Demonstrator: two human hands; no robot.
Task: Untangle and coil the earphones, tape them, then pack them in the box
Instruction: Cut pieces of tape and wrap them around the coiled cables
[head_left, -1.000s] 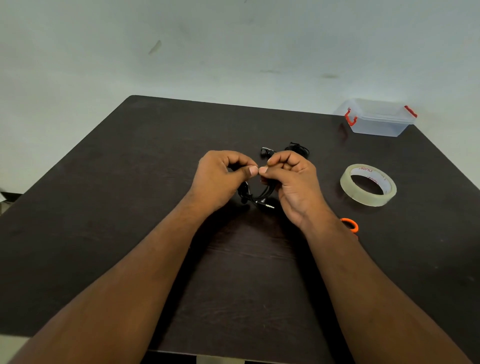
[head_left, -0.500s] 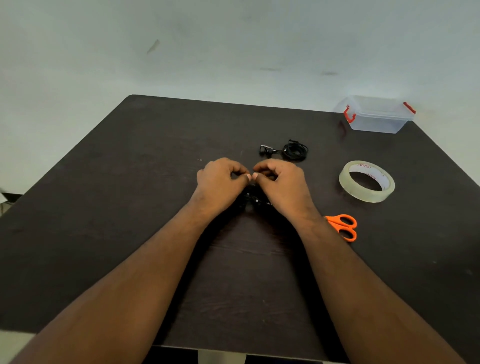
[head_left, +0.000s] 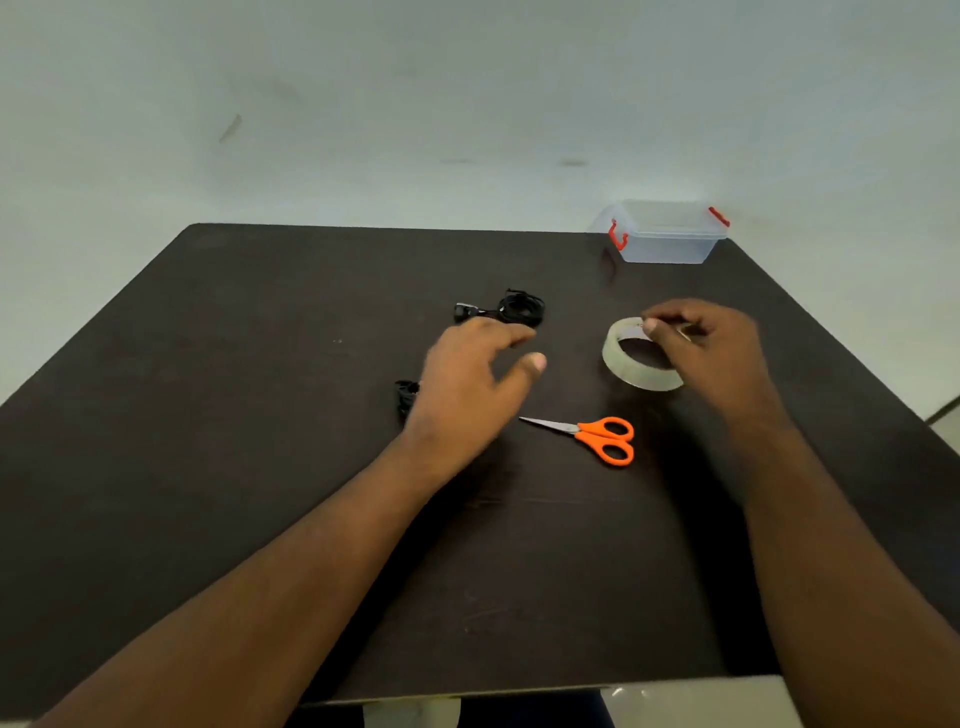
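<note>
Earphones first: we see one coiled bundle of black earphone cable (head_left: 521, 307) lying on the dark counter (head_left: 218, 415) at the far centre, and a second small black coil (head_left: 405, 396) nearer and to the left, half hidden behind our left hand (head_left: 467, 384). That hand hovers above the counter with its fingers spread and relaxed, holding nothing. Our right hand (head_left: 711, 353) is over the clear roll of adhesive tape (head_left: 631, 358), its fingers (head_left: 655, 326) curled on the far rim; the blur keeps us from saying whether they pinch the roll or pick at the loose end.

We judge the step in hand to be taping. To do it well, we should steady the roll, find the free end with a fingernail, and draw out only a short strip, keeping it from folding back on itself. The orange-handled scissors (head_left: 597, 437) lie just near of the roll, ready for the cut.

At the far right corner stands the clear plastic box with red clasps (head_left: 667, 244). It looks empty, though its translucent walls leave that uncertain.
</note>
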